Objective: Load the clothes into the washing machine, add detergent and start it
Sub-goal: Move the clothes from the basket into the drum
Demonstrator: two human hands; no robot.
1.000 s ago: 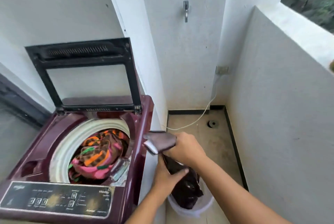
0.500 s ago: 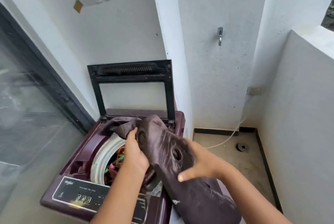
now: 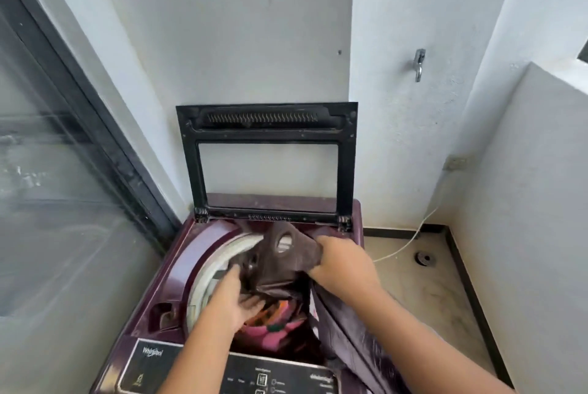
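Note:
A maroon top-load washing machine (image 3: pixel 165 295) stands below me with its black-framed lid (image 3: pixel 267 126) raised against the wall. Inside the white-rimmed drum lies a pink, orange and green cloth (image 3: pixel 270 325). A dark brown curtain with eyelet rings (image 3: pixel 280 263) hangs over the drum opening, and its tail trails over the machine's right edge. My right hand (image 3: pixel 342 266) grips the curtain's top near the eyelets. My left hand (image 3: pixel 234 301) holds the curtain lower down, pressed into the drum. The control panel (image 3: pixel 254 374) runs along the front.
A dark-framed glass sliding door (image 3: pixel 63 170) borders the machine on the left. To the right lies a narrow tiled floor with a drain (image 3: pixel 424 258), a white cable (image 3: pixel 410 242) and a low white wall (image 3: pixel 534 202). A tap (image 3: pixel 419 64) sticks out of the back wall.
Both hands carried the brown curtain from the bucket on the right over to the machine and lowered it into the drum. The view swung left and up, and the bucket is out of sight.

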